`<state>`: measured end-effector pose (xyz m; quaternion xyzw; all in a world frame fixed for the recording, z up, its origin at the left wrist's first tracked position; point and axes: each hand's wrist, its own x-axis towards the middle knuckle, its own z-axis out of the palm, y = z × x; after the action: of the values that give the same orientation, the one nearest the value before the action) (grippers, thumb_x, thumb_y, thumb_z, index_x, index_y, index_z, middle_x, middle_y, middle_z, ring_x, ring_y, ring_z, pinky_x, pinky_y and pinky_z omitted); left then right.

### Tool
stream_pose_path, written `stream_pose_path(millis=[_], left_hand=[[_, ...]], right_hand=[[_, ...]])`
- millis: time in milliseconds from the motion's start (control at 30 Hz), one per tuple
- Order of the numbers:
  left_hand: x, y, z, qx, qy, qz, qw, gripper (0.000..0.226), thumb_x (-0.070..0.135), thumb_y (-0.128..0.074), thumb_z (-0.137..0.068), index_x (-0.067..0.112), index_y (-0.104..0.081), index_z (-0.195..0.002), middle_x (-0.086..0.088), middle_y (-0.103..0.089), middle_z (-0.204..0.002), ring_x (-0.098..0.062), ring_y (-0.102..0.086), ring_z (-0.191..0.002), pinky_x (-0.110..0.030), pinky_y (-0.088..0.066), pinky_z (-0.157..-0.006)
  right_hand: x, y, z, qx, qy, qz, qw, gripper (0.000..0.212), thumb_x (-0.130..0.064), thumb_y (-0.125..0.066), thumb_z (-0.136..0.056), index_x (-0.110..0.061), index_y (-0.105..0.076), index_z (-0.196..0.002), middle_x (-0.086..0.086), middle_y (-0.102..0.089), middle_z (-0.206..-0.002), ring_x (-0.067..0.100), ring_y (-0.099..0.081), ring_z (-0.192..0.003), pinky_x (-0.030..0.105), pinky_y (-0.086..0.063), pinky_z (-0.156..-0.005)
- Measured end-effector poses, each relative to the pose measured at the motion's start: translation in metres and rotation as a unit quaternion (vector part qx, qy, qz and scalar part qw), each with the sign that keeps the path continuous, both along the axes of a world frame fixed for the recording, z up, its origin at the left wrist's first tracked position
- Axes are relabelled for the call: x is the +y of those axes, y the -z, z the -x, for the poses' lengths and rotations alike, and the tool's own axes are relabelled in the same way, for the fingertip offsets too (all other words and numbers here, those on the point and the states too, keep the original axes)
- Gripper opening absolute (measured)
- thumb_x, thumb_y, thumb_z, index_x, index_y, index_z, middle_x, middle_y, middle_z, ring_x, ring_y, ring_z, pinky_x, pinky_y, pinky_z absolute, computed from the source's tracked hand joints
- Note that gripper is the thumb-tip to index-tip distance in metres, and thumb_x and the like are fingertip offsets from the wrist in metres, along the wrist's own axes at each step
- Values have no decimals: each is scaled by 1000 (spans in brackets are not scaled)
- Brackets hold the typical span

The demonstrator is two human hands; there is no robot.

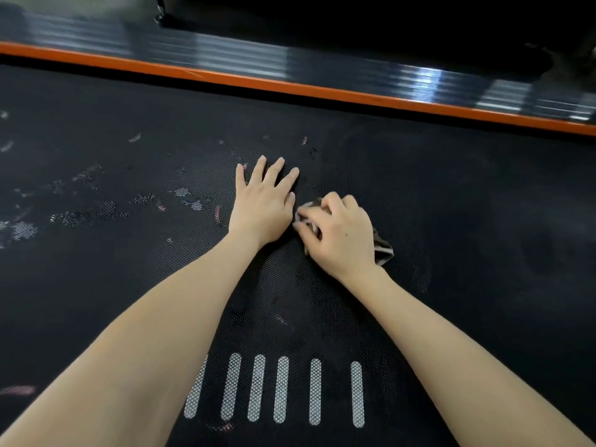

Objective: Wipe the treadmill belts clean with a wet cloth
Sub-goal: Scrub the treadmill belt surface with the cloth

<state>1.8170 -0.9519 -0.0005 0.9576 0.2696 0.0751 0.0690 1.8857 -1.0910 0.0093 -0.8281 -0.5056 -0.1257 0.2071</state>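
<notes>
Left hand point(262, 206) is flat on the belt point(451, 204), fingers spread wide, right beside the right hand point(342, 235), which is balled up around the cloth point(383, 248) mid-belt. Far edge has an orange strip point(290, 87) and a shiny rail point(322, 64) — loads of open belt either side. Pale smudges point(84, 214) sit off toward the left edge, white bars point(282, 388) near the close edge — nothing blocking.

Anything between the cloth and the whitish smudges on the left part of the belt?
Yes: the left hand lies flat on the black mesh belt, directly between the crumpled grey cloth under the right hand and the whitish smudges.
</notes>
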Motion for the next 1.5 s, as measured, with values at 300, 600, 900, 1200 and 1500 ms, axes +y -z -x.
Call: stream_pose_path(millis=[300,600,900,1200,1500], left_hand=[[-1,-2,1,7,5,-3,1000,49,34,-27,-100,27,-25,-148,-2,-19,-157,-28,-7,-145,-53,1,-115],[1,1,1,12,4,-3,1000,49,34,-26,-100,27,-25,-149,-2,-18,-157,-27,-5,-146,-53,1,-115],[-22,-29,89,-102,13,20,994,47,35,-33,-94,21,-52,-134,-9,-41,-147,-31,-26,-141,-53,-7,-115],[-12,-17,211,40,-6,-39,998,58,45,-16,-95,22,-39,-144,-14,-34,-150,-37,-20,-141,-58,-3,-113],[-9,0,216,6,17,6,1000,56,41,-21,-94,19,-40,-143,-12,-33,-151,-34,-20,-141,-55,-7,-115]], right_hand=[[-60,-9,53,54,-24,31,998,31,-40,-49,-91,-19,-69,-101,5,-56,-89,24,-49,-75,37,-44,-56],[-27,-2,-5,5,58,-5,998,32,-34,-47,-90,-14,-71,-82,8,-55,-79,28,-48,-67,38,-45,-50],[-21,1,-8,21,77,-14,997,38,-37,-41,-90,-20,-73,-80,5,-56,-81,26,-49,-71,31,-39,-54],[-50,-7,79,34,125,8,992,34,-27,-39,-87,-12,-68,-75,11,-52,-78,30,-47,-69,40,-45,-54],[-205,-20,103,7,108,108,988,42,-37,-43,-91,-15,-70,-114,12,-54,-84,33,-50,-71,46,-50,-61]])
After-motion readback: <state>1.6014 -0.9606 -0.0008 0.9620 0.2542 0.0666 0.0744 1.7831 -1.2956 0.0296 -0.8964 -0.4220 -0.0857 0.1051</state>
